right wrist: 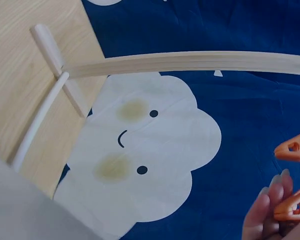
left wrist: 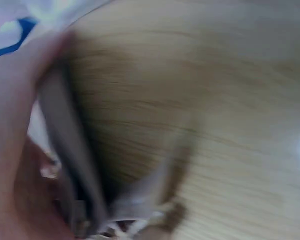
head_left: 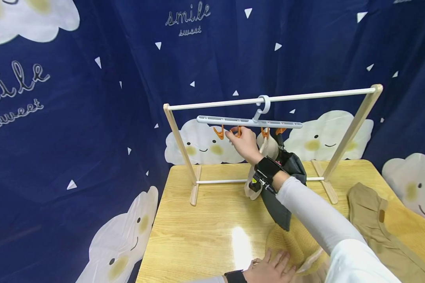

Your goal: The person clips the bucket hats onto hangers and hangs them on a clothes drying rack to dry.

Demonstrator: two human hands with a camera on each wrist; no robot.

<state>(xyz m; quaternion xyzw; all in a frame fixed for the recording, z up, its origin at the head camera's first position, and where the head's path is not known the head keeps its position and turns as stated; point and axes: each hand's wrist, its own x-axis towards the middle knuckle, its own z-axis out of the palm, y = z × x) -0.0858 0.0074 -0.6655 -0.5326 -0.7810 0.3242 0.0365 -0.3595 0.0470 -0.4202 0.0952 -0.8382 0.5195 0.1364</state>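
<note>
On a pale wood-grain table [head_left: 198, 220] with a bright glare patch near its front, a small rack stands close to the back edge. Behind and to the left: navy curtain [head_left: 92, 129] printed with white triangles, "smile sweet" lettering and smiling clouds.

Rack posts [head_left: 354, 129] are flat, light wood; the upper rod [head_left: 315, 95] is round, white, smooth. A pale grey plastic hanger [head_left: 230, 120], long and narrow with a curled hook, hangs from this rod, orange clips along its underside.

Right hand [head_left: 246, 143]: thumb and fingers pinch an orange clip [right wrist: 286, 210], glossy and V-shaped, below the hanger's left half. A second clip [right wrist: 284, 151] hangs just beside it. Under the right half hang a cream cloth item [head_left: 269, 147] and a dark grey one [head_left: 276, 208], partly hidden by the arm.

Left hand [head_left: 269, 273]: fingers extended, slightly apart, at the edge of a mustard, coarse-textured cloth [head_left: 290, 239] on the table. Left wrist view blurred; cannot tell what the grey strip there is.

At right, a smooth tan garment [head_left: 366, 212] lies beside yellow-orange fabric [head_left: 407, 224].
</note>
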